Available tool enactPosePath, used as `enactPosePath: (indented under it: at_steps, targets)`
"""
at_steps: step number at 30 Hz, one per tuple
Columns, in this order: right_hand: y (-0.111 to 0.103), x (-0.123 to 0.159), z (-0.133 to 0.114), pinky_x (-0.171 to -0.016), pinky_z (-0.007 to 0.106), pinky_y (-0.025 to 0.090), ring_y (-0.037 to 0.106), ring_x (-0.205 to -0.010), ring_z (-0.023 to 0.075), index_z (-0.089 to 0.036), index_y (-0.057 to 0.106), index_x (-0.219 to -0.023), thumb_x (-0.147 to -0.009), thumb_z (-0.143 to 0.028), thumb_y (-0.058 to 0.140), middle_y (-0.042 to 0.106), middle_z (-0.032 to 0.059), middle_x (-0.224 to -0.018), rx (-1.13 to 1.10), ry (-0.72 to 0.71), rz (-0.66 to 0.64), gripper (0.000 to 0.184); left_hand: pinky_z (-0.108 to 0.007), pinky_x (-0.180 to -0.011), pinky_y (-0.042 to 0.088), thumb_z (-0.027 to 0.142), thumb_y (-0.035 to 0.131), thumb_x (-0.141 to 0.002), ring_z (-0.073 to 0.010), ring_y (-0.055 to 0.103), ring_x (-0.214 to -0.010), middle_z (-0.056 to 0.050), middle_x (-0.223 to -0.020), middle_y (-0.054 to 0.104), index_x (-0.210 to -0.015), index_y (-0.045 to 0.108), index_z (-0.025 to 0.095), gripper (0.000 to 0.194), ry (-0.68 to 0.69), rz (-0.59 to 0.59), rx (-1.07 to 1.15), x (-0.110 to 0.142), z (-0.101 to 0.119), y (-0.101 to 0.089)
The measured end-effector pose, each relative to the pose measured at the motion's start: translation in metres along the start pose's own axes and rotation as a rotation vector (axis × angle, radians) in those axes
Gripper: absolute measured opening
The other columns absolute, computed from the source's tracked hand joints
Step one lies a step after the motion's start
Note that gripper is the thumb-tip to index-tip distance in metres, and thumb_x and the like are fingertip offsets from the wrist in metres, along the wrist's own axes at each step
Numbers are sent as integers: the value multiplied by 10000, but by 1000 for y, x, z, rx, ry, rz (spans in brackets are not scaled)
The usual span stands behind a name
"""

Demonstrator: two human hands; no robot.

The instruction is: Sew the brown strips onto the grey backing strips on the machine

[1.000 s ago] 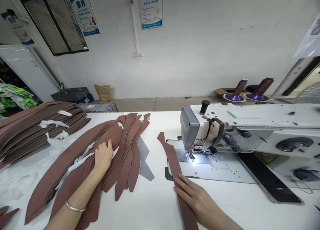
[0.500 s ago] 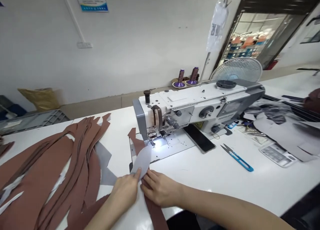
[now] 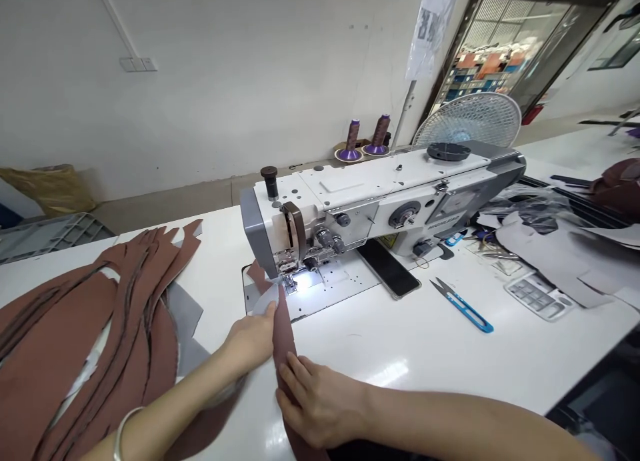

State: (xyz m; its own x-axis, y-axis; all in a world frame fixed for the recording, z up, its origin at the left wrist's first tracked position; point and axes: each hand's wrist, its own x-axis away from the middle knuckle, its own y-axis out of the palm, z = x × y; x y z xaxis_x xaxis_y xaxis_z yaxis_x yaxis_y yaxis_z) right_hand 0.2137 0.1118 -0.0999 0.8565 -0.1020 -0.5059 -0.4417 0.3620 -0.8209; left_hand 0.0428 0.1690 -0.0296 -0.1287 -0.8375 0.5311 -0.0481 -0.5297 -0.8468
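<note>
A narrow brown fabric strip (image 3: 283,331) lies on the white table, its far end under the presser foot of the white sewing machine (image 3: 370,201). My left hand (image 3: 250,339) pinches the strip's left edge together with a grey piece (image 3: 263,303) just before the needle. My right hand (image 3: 315,401) lies flat with its fingers pressed on the strip's near part.
A fan of brown strips (image 3: 100,334) with grey pieces covers the table's left. Blue thread snips (image 3: 463,305), a dark phone (image 3: 390,269) and a calculator (image 3: 535,295) lie right of the machine. Two thread cones (image 3: 365,137) and a fan (image 3: 467,121) stand behind.
My left hand left the brown pile, brought a grey piece onto the strip and slid it forward to the needle. My right hand stayed on the strip. The view swung right.
</note>
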Motion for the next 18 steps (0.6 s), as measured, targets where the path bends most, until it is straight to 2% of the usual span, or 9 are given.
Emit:
enactPosePath:
  at_steps: [3, 6, 8, 11, 13, 15, 18]
  targets:
    - [5, 2, 15, -761, 396, 531, 666, -894, 285, -48, 611, -981, -912, -155, 467, 669, 223, -991, -39, 26, -46, 193, -376, -898, 478, 97, 432, -803, -290, 634, -1087, -163, -1207, 659, -1525, 248, 125, 746, 14, -40, 91, -5, -1, 1]
    - [18, 0, 35, -846, 423, 525, 655, -956, 298, -26, 618, -1021, -918, -128, 447, 671, 217, -1005, 5, 95, -38, 224, -377, -978, 444, 173, 435, -855, -280, 573, -1197, -160, -1372, 549, -1470, 349, 129, 622, 38, 33, 125, -11, 1, 6]
    - [25, -2, 45, -882, 437, 520, 657, -970, 306, -23, 625, -995, -908, -110, 445, 676, 218, -1007, 45, 96, -21, 218, -368, -997, 436, 187, 431, -869, -276, 560, -1215, -161, -1407, 513, -1421, 402, 110, 558, 40, 81, 161, -15, 2, 9]
    - [29, -2, 51, -895, 442, 526, 670, -960, 317, 0, 628, -991, -889, -100, 454, 680, 233, -1009, 92, 60, 10, 226, -365, -997, 441, 155, 432, -857, -274, 571, -1205, -160, -1416, 510, -1473, 306, 93, 631, -17, 73, 236, -22, 4, 11]
    - [28, 0, 51, -891, 442, 534, 675, -961, 326, 20, 627, -1011, -880, -104, 456, 684, 237, -1001, 99, 56, 20, 249, -369, -1029, 423, 142, 431, -853, -273, 534, -1259, -153, -1488, 434, -1514, 217, 95, 696, -45, 58, 252, -25, 7, 11]
    - [27, 3, 50, -885, 447, 541, 676, -967, 335, 18, 632, -1003, -873, -110, 451, 687, 238, -995, 91, 62, 23, 257, -359, -1074, 386, 130, 427, -851, -256, 468, -1329, -137, -1540, 358, -1518, 215, 98, 701, -38, 57, 240, -27, 11, 11]
    - [26, 8, 49, -883, 463, 548, 673, -988, 342, 7, 633, -990, -867, -117, 452, 683, 250, -1015, 75, 80, 22, 252, -356, -1091, 369, 122, 398, -865, -238, 423, -1368, -135, -1553, 333, -1511, 244, 102, 665, -30, 57, 206, -28, 19, 11]
